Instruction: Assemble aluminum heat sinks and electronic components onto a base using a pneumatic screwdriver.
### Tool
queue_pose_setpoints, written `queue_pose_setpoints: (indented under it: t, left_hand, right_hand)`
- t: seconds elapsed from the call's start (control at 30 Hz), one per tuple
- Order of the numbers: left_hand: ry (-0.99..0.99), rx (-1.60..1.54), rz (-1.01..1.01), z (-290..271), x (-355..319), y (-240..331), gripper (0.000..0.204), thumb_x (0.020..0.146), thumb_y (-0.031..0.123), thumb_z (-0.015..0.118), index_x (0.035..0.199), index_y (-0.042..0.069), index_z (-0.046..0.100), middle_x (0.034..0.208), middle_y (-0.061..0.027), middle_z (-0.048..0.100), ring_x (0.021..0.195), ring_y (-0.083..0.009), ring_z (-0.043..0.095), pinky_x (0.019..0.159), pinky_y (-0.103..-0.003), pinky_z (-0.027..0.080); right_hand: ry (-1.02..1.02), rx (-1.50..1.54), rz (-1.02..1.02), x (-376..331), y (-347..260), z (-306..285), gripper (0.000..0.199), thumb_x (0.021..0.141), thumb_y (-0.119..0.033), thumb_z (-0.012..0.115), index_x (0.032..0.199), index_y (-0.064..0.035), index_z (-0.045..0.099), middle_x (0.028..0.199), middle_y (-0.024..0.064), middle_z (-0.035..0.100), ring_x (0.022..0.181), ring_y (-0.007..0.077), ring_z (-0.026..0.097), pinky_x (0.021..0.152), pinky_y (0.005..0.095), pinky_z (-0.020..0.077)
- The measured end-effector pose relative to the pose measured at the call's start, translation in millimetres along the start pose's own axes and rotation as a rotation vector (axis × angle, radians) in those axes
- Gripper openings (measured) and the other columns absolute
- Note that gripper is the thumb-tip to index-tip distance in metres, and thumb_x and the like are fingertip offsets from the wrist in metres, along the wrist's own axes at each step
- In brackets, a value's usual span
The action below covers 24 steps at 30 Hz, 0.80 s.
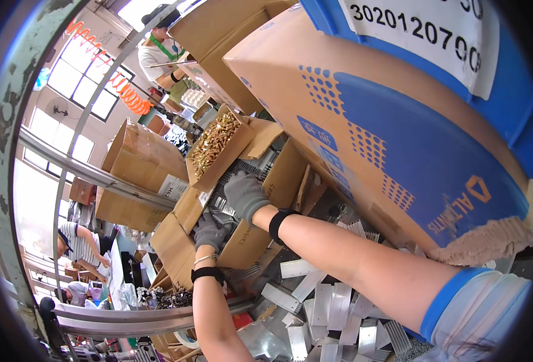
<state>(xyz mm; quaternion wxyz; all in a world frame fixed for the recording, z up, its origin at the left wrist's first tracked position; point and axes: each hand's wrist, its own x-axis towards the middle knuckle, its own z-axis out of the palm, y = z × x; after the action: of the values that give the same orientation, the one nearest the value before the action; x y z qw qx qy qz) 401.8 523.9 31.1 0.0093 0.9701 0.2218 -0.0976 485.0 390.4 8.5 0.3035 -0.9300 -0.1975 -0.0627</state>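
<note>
Both hands wear grey gloves with black wrist bands and reach into an open carton (240, 246) at the centre of the frame. Left hand (210, 233) lies low at its near left corner; right hand (244, 195) is farther in, fingers bent down. Cannot tell whether either grips anything: fingertips hidden. Grey finned metal parts (263, 163) lie inside the carton, showing around and beyond the gloves. Just above, at upper centre, a shallow box (219, 171) full of brass-coloured fittings (216, 142). Lower centre: loose silvery metal pieces (322, 303) scattered on the worktop, some overlapping. Right side: large blue-printed carton (278, 66), torn at its lower edge, blue bin (517, 130) at upper right. Far left, a person in stripes (76, 241) bends forward; another, green lanyard (158, 46), stands near the top.
</note>
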Motion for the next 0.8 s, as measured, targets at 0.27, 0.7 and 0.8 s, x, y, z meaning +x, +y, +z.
queue_pose_setpoints:
  t: [0.27,0.7,0.8]
  left_hand:
    - [0.119,0.103,0.032,-4.2,-15.6,10.4,0.101,0.062,0.041,0.078,0.142,0.013,0.023,0.144,-0.0222,0.027,0.134,-0.0433,0.02,0.111,-0.045,0.022]
    - [0.435,-0.213,0.068,-35.2,-77.7,34.8,0.08,0.053,0.015,0.079,0.127,0.025,0.05,0.127,-0.0135,0.045,0.116,-0.0397,0.042,0.098,-0.042,0.04]
    - [0.671,-0.304,0.147,-54.9,-127.3,32.2,0.079,0.056,0.014,0.077,0.129,0.021,0.049,0.123,-0.0166,0.044,0.112,-0.0374,0.044,0.095,-0.042,0.042]
  right_hand:
    - [-0.019,-0.03,0.036,-7.3,-1.9,-15.2,0.024,0.085,-0.013,0.05,0.095,0.005,0.063,0.105,0.0221,0.057,0.087,0.0328,0.064,0.064,0.0417,0.0545]
    - [0.007,-0.083,-0.048,-0.1,12.1,-1.9,0.022,0.086,-0.014,0.052,0.096,0.0013,0.063,0.101,0.0169,0.057,0.09,0.0315,0.062,0.065,0.0406,0.0546]
    - [0.008,-0.105,-0.054,2.7,4.7,7.6,0.022,0.086,-0.013,0.051,0.095,0.0019,0.063,0.101,0.0188,0.058,0.088,0.0325,0.063,0.064,0.0415,0.0546]
